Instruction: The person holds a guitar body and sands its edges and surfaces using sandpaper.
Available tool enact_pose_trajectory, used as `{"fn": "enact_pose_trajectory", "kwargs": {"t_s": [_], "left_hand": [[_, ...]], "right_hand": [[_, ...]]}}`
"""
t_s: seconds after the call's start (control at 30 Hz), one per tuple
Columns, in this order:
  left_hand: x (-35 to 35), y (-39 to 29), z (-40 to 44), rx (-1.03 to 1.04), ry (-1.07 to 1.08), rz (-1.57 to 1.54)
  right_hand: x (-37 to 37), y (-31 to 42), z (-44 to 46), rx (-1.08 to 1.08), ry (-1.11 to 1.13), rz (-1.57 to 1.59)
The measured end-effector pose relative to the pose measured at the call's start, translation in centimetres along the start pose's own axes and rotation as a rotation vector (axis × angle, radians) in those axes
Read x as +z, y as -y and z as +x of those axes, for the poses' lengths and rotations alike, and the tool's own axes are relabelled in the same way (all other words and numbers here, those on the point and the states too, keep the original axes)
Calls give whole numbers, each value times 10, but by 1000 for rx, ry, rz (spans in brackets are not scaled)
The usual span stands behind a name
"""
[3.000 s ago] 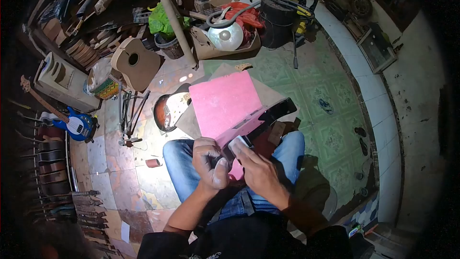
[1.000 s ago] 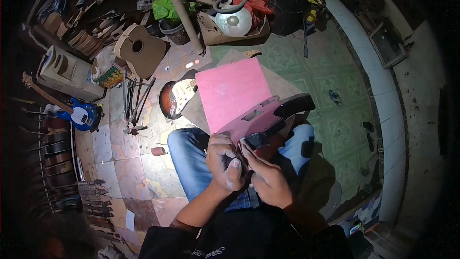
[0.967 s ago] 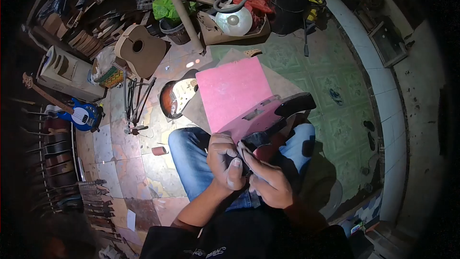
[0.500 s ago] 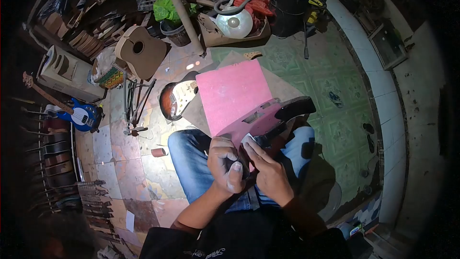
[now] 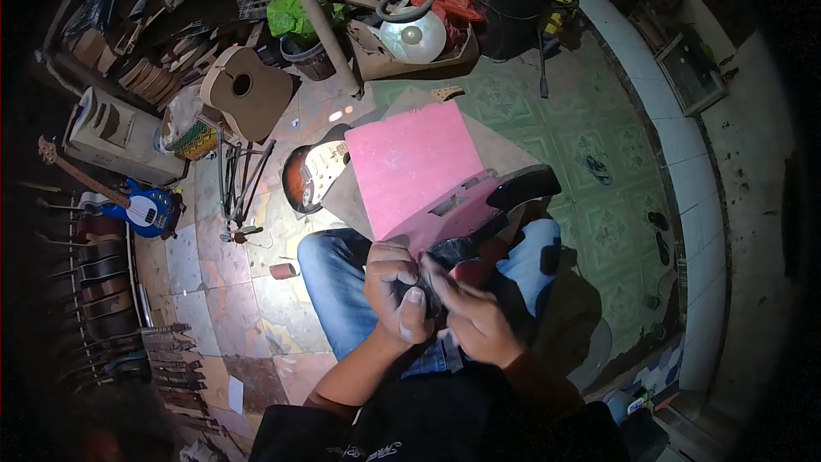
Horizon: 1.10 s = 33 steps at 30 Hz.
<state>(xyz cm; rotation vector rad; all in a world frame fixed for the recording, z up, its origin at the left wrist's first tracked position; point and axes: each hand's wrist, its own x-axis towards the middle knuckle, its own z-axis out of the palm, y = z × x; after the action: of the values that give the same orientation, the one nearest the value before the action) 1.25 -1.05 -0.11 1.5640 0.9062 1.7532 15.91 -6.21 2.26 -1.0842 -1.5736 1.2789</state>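
Head view: one left hand (image 5: 396,293) curls closed at one pink panel's (image 5: 457,212) near edge; one right hand (image 5: 477,318), blurred, has fingers pressed together alongside.

Pink cut-out piece (image 5: 463,216): flat, matte, with a rectangular opening plus a smaller slot near its upper edge; tilted up, seen at a steep angle, along the near right side of the flat pink panel (image 5: 415,162). Black curved part (image 5: 525,188) shows at its far right end, contact unclear. Near end meets the left hand (image 5: 396,293), curled closed on it; right hand (image 5: 475,318) close against the near end, blurred, anything under its fingers unclear.
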Motion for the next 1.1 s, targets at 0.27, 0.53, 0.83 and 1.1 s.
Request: {"fn": "enact_pose_trajectory", "kwargs": {"t_s": [0.27,0.53,0.83,1.1], "left_hand": [[6,1,8,71,-10,7],[8,1,6,56,57,30],[13,-2,5,-3,29,37],[12,2,5,-17,6,5]], "right_hand": [[-2,-2,2,-65,-50,-45],[-7,16,11,37,-265,-604],[-5,10,2,60,-260,-702],[-4,-3,-5,6,-273,-725]]}}
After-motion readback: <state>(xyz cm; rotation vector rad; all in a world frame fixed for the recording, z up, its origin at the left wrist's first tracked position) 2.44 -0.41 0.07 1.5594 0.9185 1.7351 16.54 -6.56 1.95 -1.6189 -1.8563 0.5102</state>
